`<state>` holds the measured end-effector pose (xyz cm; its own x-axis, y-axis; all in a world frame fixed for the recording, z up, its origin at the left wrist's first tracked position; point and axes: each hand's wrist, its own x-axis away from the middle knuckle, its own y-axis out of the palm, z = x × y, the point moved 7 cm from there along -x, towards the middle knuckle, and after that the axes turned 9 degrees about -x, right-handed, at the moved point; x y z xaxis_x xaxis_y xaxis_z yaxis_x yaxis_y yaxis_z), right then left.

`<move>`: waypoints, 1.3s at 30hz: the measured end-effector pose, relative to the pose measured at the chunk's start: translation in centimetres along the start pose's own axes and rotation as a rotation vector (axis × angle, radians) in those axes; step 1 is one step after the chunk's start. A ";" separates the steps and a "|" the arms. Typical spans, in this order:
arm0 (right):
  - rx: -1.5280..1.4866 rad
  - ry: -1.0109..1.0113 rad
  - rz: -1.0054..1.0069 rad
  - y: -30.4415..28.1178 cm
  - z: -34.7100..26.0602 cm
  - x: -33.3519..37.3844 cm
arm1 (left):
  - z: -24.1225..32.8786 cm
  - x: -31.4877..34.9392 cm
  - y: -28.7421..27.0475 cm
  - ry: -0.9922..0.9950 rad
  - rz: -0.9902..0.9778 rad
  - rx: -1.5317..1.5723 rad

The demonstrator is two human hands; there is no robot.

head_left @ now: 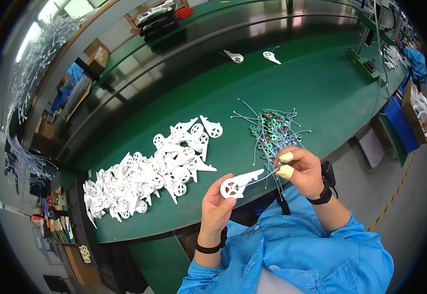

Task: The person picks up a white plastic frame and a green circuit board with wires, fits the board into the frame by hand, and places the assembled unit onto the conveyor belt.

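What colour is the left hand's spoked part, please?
The spoked part is white, clearest in the head view.

a blue bin (401,125) sits beside a cardboard box (412,113), near yellow-striped floor tape (395,191).

I see the left hand (218,203) grasp a white wheel-ended part (245,179); at its two o'clock, the right hand (302,170) pinches a thin wire (258,182).

Holds the left forearm (209,258) forward, with the left grip (215,207) curled, pinching between thumb and bent fingers (215,189). Slants the right forearm (335,214) inward, with the right grip (305,172) set farther forward, pointing leftward and pinching between a thumb and finger capped in pale yellow.
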<state>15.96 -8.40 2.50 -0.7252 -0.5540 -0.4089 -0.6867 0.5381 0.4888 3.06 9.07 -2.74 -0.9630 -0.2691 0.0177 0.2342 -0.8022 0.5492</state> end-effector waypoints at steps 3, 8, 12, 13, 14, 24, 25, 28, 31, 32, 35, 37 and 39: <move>0.040 0.011 -0.015 0.7 0.3 0.2 | 0.4 0.5 -0.1 0.037 -0.073 -0.002; 0.136 0.003 -0.041 0.9 -0.3 0.1 | 0.6 1.1 -1.4 0.075 -0.091 -0.058; 0.147 0.022 -0.053 1.3 -0.1 0.0 | 2.2 1.0 0.2 0.191 -0.091 -0.243; 0.161 0.067 -0.074 1.6 0.1 -0.1 | 2.1 1.0 0.2 0.190 -0.091 -0.243; 0.175 0.111 -0.094 1.9 0.2 -0.2 | 2.1 1.1 0.3 0.219 -0.101 -0.310; 0.517 -0.004 -0.444 6.3 0.5 0.4 | 2.0 2.0 2.6 0.206 -0.147 -0.820; 0.518 -0.004 -0.438 6.3 0.5 0.5 | 1.5 2.0 2.6 0.163 -0.137 -0.755; 0.535 0.022 -0.397 6.1 0.3 0.9 | 0.9 2.2 2.8 0.201 -0.157 -0.743; 0.487 0.161 -0.302 5.6 0.5 1.2 | 0.5 2.5 3.1 0.208 -0.158 -0.648; 0.508 0.152 -0.313 5.8 0.3 1.2 | 0.4 2.5 3.6 0.208 -0.161 -0.648; 0.556 0.145 -0.315 5.6 0.3 1.4 | 0.8 2.4 4.4 0.219 -0.153 -0.530; 0.584 0.152 -0.307 5.4 0.4 1.6 | 0.6 2.6 4.3 0.239 -0.179 -0.643; 0.670 0.085 -0.353 6.0 0.0 1.7 | 0.8 2.5 4.7 0.290 -0.196 -0.720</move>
<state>10.58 -6.05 4.74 -0.4694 -0.7970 -0.3800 -0.7806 0.5757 -0.2432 1.64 5.10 0.56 -0.9456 -0.1364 -0.2954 0.1887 -0.9695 -0.1562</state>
